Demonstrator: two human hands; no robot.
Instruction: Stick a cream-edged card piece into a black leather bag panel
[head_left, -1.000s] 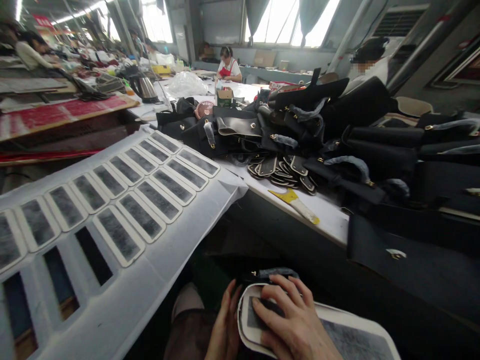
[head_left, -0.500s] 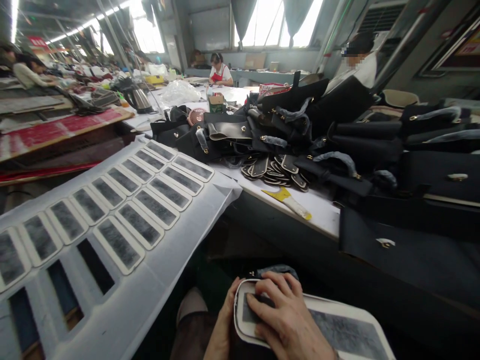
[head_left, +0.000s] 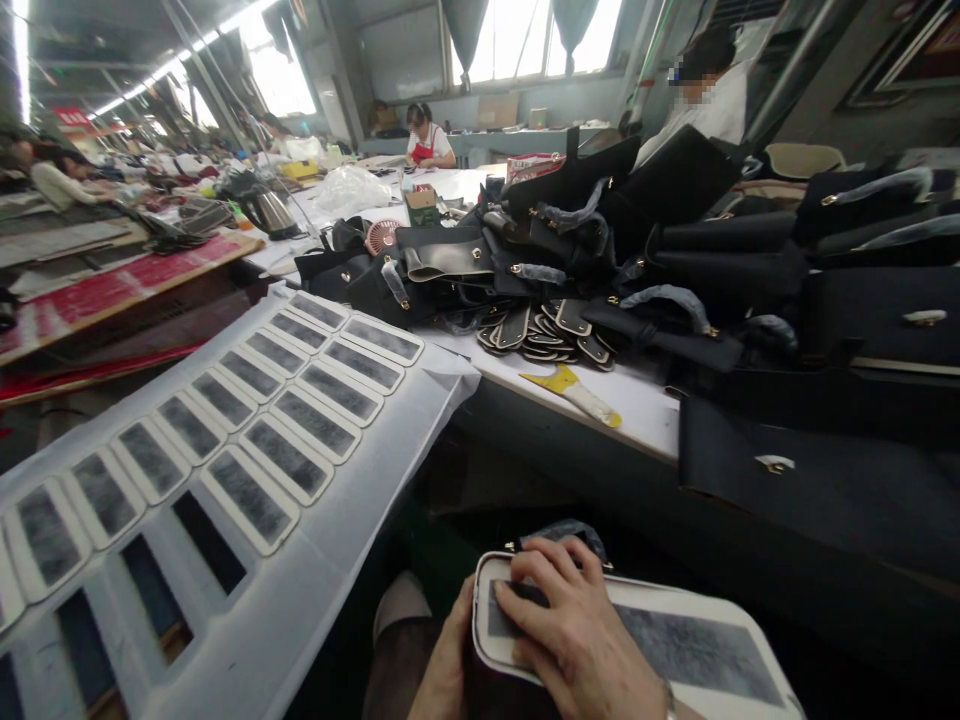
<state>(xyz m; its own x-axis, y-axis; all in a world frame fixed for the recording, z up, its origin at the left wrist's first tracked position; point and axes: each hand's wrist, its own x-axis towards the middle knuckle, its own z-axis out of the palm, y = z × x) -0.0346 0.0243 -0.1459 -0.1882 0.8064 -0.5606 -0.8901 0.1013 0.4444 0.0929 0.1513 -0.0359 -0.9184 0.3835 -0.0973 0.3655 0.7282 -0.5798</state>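
Note:
A rounded, cream-bordered panel (head_left: pixel 690 650) with a grey rectangle in its middle lies at the bottom, seemingly fitted on a dark bag whose body is mostly hidden. My left hand (head_left: pixel 448 660) is closed against the panel's left end, its fingers partly hidden underneath. Across the panel near that end, my right hand (head_left: pixel 574 630) has bent fingers pressed down, some reaching toward the far edge. Behind the right hand, a film-wrapped handle (head_left: pixel 577 535) with a metal fitting peeks out.
To the left, a board covered in white sheet (head_left: pixel 315 570) bears rows of similar panels (head_left: pixel 251 495) and has dark slots. Black bags (head_left: pixel 675 250) are piled on the table ahead, with small trimmed pieces (head_left: pixel 540 335) and a yellow-white scraper-like tool (head_left: pixel 574 393) near its edge. Other people sit farther back.
The view has shifted slightly, so the board's panels appear a little further right and lower. Both hands keep nearly the same hold on the panel.

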